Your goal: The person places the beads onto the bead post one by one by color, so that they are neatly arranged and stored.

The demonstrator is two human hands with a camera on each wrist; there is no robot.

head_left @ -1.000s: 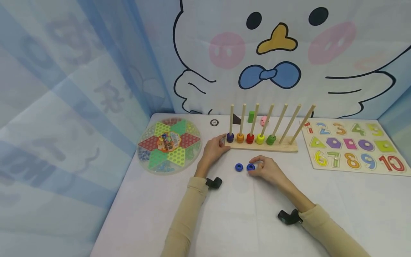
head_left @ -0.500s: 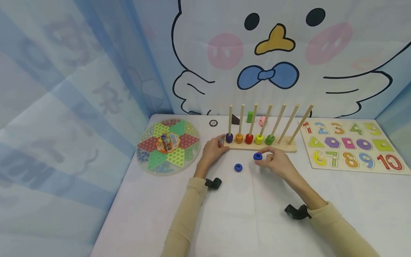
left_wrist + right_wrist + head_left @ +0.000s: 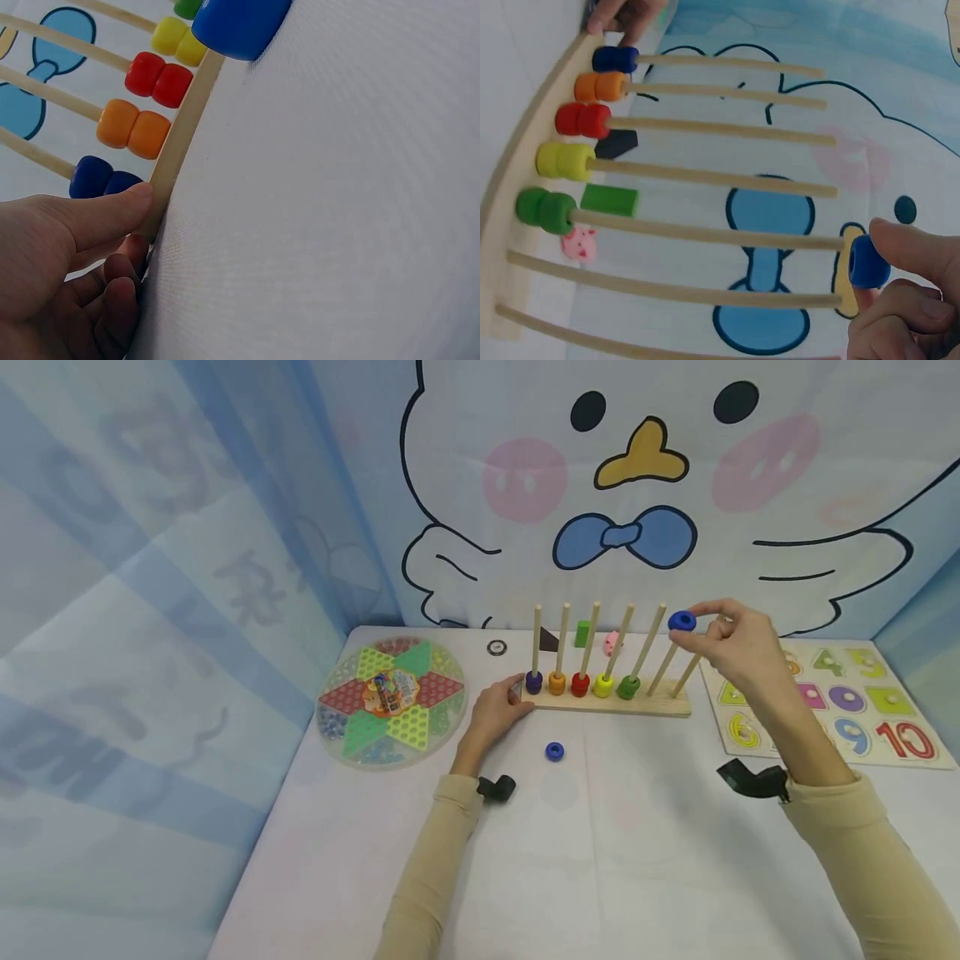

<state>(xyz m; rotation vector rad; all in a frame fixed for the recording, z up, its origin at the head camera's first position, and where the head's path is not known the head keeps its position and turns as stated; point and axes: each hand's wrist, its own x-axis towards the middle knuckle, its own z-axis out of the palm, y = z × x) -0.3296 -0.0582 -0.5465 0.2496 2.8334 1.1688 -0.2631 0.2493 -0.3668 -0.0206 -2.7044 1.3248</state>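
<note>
A wooden peg rack (image 3: 611, 703) with a row of upright pegs stands towards the back of the table. My left hand (image 3: 491, 718) holds the left end of its base, thumb on the front. From left to right, paired dark blue, orange (image 3: 600, 87), red (image 3: 583, 120), yellow and green beads (image 3: 546, 210) sit low on their pegs. The two rightmost pegs carry no beads. My right hand (image 3: 738, 647) pinches a blue bead (image 3: 871, 262) between thumb and fingers, at the top of the sixth peg. A second blue bead (image 3: 244, 26) lies on the table before the rack.
A round Chinese checkers board (image 3: 393, 702) lies to the left. On the right is a number puzzle board (image 3: 780, 693), partly behind my right arm. Behind the rack are a green block (image 3: 611, 200), a pink pig figure (image 3: 579, 244), a dark piece and a small round disc (image 3: 497, 647).
My right hand has lifted one blue bead off the table and carried it up and right to the sixth peg's top. The left hand stays at the rack's end.
</note>
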